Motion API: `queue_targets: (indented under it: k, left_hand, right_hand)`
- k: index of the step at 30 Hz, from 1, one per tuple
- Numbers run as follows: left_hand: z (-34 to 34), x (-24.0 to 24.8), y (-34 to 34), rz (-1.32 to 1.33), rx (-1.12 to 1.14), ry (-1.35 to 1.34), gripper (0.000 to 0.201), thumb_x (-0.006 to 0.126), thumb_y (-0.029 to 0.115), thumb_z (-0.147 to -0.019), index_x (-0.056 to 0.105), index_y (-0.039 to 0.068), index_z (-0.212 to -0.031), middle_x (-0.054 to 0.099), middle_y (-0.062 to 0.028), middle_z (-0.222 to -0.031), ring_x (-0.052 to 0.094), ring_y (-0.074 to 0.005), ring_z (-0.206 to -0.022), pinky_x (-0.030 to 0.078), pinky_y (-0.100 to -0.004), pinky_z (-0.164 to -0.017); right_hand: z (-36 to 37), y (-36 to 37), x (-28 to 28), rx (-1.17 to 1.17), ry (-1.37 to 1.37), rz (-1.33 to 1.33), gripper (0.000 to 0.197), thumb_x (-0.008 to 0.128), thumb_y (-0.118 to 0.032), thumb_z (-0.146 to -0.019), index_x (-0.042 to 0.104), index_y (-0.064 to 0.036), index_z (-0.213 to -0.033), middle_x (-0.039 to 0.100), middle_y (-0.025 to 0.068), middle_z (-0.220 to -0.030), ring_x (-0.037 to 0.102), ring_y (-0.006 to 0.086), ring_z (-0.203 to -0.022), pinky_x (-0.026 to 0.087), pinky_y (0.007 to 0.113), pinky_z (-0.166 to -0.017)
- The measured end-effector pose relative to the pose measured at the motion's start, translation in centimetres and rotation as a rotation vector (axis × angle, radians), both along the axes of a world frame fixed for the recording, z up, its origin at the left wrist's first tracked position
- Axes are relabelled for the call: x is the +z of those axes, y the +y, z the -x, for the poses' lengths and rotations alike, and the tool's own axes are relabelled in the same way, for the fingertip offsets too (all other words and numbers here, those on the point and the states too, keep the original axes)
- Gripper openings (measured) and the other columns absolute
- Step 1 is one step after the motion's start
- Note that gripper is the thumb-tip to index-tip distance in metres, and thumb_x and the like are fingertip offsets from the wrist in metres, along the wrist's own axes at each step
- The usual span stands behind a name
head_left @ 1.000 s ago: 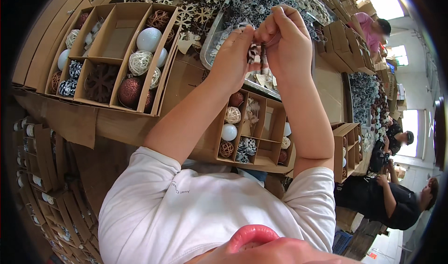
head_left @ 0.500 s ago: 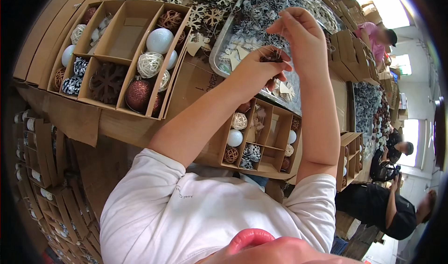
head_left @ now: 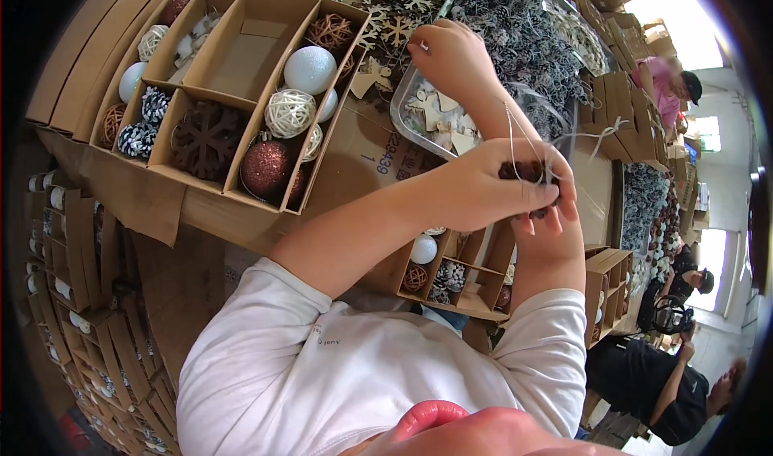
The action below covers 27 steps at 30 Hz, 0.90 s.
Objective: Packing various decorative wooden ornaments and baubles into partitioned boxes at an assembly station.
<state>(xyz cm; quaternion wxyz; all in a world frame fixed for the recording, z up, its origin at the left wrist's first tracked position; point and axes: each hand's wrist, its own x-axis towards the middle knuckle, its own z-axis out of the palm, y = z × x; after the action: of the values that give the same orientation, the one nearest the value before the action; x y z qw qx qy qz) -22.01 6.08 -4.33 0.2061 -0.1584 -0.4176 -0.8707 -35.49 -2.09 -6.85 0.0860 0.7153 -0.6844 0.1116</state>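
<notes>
The left hand (head_left: pixel 483 190) pinches a dark pine cone (head_left: pixel 523 172) in a pressed-together grip, held above the near small box (head_left: pixel 467 283). The right hand (head_left: pixel 451 57), farther off, is closed on a thin string (head_left: pixel 515 138) running up from the cone, over a clear tray (head_left: pixel 403 114). The big ornament box (head_left: pixel 241 45) lies left.

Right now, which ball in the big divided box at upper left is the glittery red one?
The glittery red ball in the box's nearest compartment, below the white wicker ball; the others are white or woven.
</notes>
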Motion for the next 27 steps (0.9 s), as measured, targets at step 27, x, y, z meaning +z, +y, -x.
queue_targets:
  k: [27]
  left_hand:
    - [0.8, -0.5, 0.7, 0.266, 0.117, 0.099, 0.01, 0.054, 0.007, -0.093, 0.058, 0.002, -0.101, 0.063, -0.0074, -0.095, 0.062, -0.0149, -0.086, 0.05, -0.03, -0.079]
  right_hand:
    - [0.7, 0.9, 2.6, -0.215, -0.837, 0.132, 0.018, 0.064, -0.018, -0.087, 0.069, -0.006, -0.1, 0.067, 0.0042, -0.09, 0.061, 0.0135, -0.083, 0.047, 0.026, -0.075]
